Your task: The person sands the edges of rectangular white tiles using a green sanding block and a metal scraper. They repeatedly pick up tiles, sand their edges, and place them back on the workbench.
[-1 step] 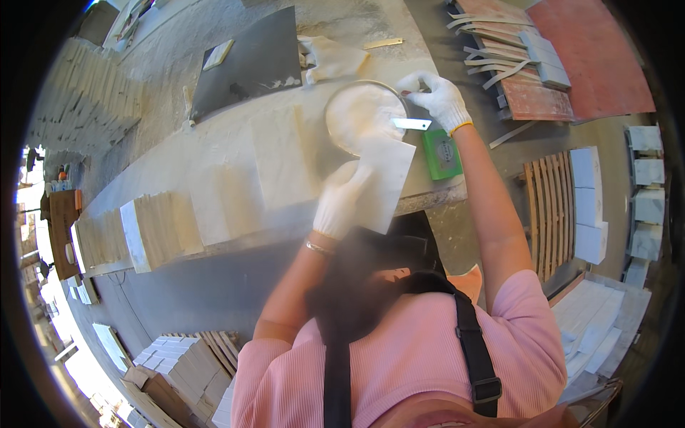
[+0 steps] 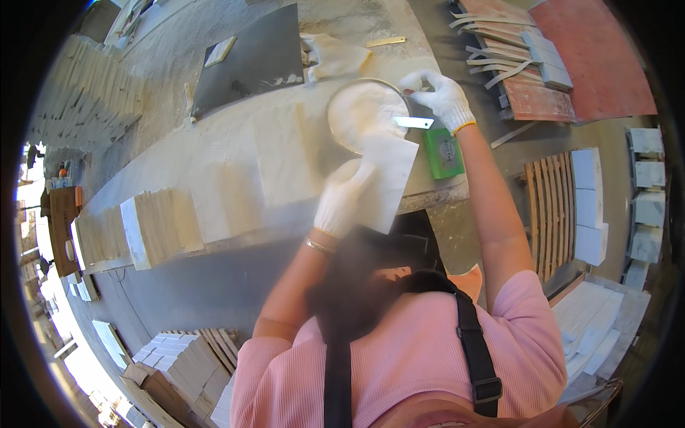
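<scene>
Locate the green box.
Head view, right of centre: the green box sits on the table between the tile in the left hand and the right forearm.

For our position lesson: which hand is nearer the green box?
Right. The right hand is just beyond the green box; the left hand is farther, to its left.

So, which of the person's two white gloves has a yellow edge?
The one on the right hand: a yellow band rims its cuff. The glove on the left hand has a plain white cuff, near a bracelet.
</scene>
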### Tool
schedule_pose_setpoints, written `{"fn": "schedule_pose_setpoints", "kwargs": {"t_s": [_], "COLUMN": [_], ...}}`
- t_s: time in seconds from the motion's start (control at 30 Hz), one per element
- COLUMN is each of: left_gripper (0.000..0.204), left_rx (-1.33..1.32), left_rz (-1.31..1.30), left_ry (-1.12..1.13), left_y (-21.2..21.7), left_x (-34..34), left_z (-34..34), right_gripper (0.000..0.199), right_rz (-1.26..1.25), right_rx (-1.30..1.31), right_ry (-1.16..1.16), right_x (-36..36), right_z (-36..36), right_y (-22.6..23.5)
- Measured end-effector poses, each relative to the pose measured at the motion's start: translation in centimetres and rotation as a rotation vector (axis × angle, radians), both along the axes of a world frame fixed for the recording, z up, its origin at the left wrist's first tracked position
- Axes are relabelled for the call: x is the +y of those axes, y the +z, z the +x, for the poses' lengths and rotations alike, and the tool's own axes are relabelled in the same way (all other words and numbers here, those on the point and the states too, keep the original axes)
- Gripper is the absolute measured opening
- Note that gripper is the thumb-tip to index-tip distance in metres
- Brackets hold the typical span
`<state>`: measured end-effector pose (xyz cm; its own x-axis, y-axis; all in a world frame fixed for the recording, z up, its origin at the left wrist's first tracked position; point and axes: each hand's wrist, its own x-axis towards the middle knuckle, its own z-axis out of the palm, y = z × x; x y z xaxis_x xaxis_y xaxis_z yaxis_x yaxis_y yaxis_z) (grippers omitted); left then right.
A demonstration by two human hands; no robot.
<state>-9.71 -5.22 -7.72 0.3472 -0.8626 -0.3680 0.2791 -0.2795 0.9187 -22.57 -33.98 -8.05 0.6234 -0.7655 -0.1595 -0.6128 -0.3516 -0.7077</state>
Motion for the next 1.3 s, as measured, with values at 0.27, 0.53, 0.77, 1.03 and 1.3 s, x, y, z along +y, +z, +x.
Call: {"fn": "schedule_pose_setpoints", "kwargs": {"t_s": [0.27, 0.53, 0.77, 1.03, 1.3], "left_gripper": [0.046, 0.046, 0.045, 0.042, 0.042], "left_rx": [0.661, 0.763, 0.719, 0.664, 0.544], "left_rz": [-0.005, 0.001, 0.022, 0.062, 0.080], "left_ry": [0.107, 0.113, 0.118, 0.122, 0.045], "left_y": [0.8, 0.7, 0.9, 1.9, 2.3], "left_x": [-0.4, -0.2, -0.1, -0.3, -0.5], "left_z": [-0.8, -1.1, -0.9, -0.8, -0.4], "right_gripper": [0.042, 0.033, 0.022, 0.023, 0.021], "right_rz": [-0.018, -0.081, -0.167, 0.340, 0.169], "right_rx": [-0.200, 0.024, 0.004, -0.155, -0.197], "right_ry": [-0.139, 0.099, 0.125, 0.088, 0.210], "right_x": [4.8, 8.0, 5.7, 5.3, 6.8], "right_z": [-3.1, -1.0, -0.6, 0.3, -0.4], "right_y": [4.4, 5.3, 4.5, 4.9, 8.7]}}
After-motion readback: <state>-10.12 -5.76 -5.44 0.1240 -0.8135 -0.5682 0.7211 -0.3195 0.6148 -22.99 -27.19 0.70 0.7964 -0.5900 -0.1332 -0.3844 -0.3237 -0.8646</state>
